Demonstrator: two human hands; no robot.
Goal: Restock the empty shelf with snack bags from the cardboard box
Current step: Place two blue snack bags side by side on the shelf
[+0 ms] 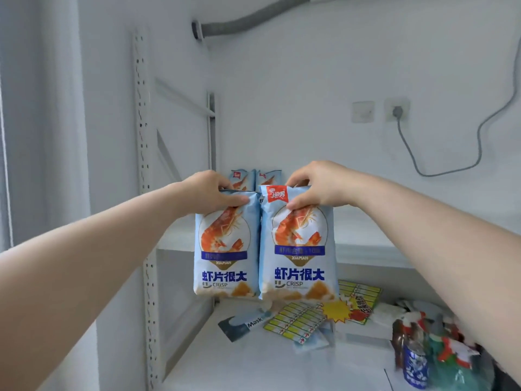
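Your left hand pinches the top of the left snack bag, pale blue with an orange prawn and dark blue lettering, hanging upright before the white shelf. Four such bags show: the two you hold side by side, touching, and two rear bags standing at the shelf's back between your hands. Your right hand pinches the right snack bag by its top, thumb on the front beside the red logo, fingers curled behind.
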